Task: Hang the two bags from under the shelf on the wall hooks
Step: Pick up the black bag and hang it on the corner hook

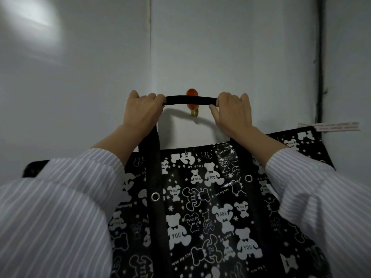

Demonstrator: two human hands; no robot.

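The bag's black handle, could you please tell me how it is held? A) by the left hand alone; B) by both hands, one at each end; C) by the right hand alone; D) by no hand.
B: the left hand and the right hand each grip one end of the handle before the wall hook.

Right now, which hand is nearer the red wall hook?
Right, slightly. The right hand grips the strap just right of the hook; the left hand grips it farther left.
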